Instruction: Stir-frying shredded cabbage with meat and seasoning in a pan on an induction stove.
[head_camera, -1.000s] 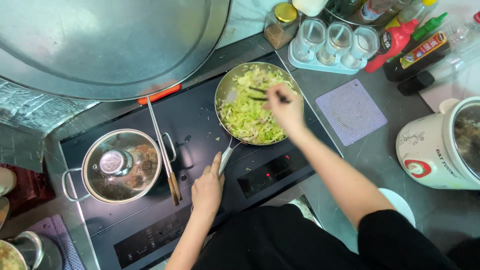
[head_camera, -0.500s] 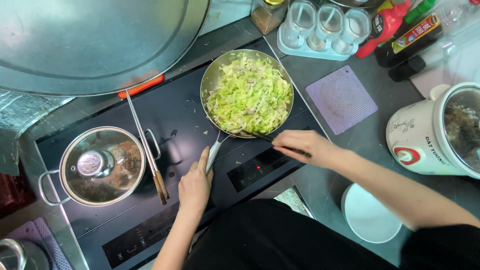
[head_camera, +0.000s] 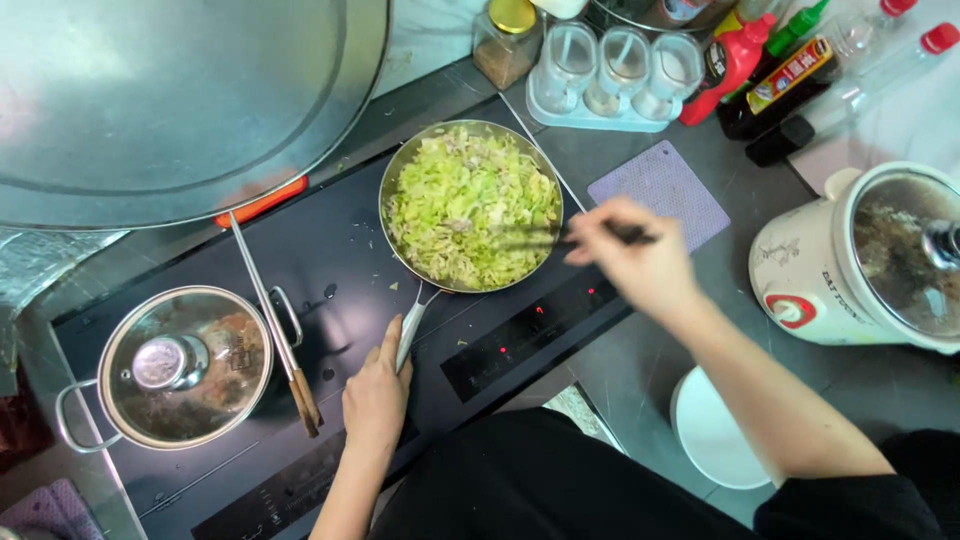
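**K:** Kitchen counter, grey, with a glossy black induction hob (head_camera: 330, 290) set into it. What's on the glass?

**M:** Round steel frying pan (head_camera: 470, 205) at the back of the hob, full of shredded pale-green cabbage (head_camera: 465, 210) with a few brownish bits. Thin metal handle (head_camera: 410, 330) runs toward the person. Front left: steel pot (head_camera: 185, 365) under a domed glass lid with a metal knob, loop handles either side. Long chopsticks with wooden ends (head_camera: 275, 320) lie flat on the glass between pot and pan.

**K:** Hands?

**M:** Left hand (head_camera: 375, 395) is closed around the near end of the pan handle, index finger laid along it. Right hand (head_camera: 635, 265) sits just past the pan's right rim, fingers pinched on dark chopsticks (head_camera: 560, 238) whose tips reach in over the cabbage.

**K:** Tips touching the food?

**M:** Can't tell. Hand and sticks are motion-blurred.

**K:** Anything cut off?

**M:** Large brushed-metal hood or lid (head_camera: 170, 100) fills top left, edges out of frame. White rice cooker (head_camera: 880, 260) is clipped at the right, steamy glass lid, contents unreadable. Pot contents blurred by condensation. White round plate (head_camera: 715, 435) is partly under the right forearm.

**K:** Rest?

**M:** Textured lilac square mat (head_camera: 665, 190) right of the pan, clear condiment jars in a pale tray (head_camera: 610, 70), sauce bottles (head_camera: 770, 60) along the back.
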